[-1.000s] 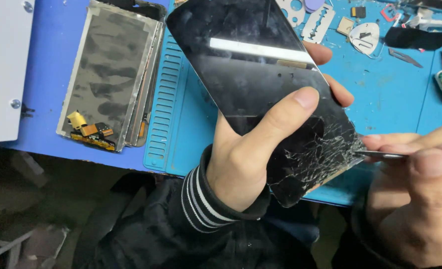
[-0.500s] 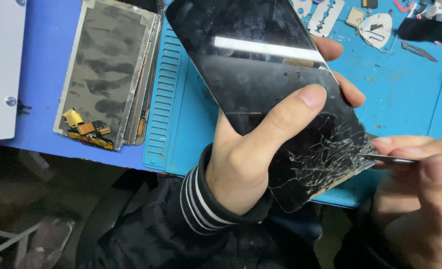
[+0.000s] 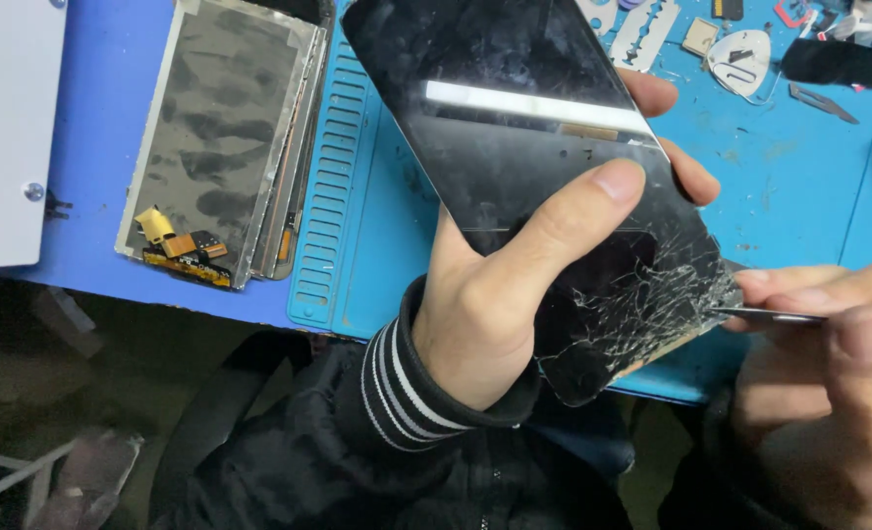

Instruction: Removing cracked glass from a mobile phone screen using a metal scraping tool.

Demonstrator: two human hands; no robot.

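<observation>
My left hand (image 3: 500,294) grips a black phone screen (image 3: 515,147) held above the blue mat, thumb across its glass, fingers wrapped behind its right edge. The screen's lower right corner (image 3: 652,294) is shattered into a web of cracks. My right hand (image 3: 829,373) pinches a thin metal blade (image 3: 765,316) whose tip touches the cracked corner's edge.
A stack of removed display panels (image 3: 220,137) with gold flex connectors lies on the left of the blue bench. The ribbed light-blue work mat (image 3: 357,245) lies under the phone. Picks, a white plectrum (image 3: 740,59) and small tools sit at the top right. A white panel (image 3: 4,128) is far left.
The view has drifted slightly, so the phone and my hands sit a bit lower and to the right in the frame. The blade stays at the cracked corner.
</observation>
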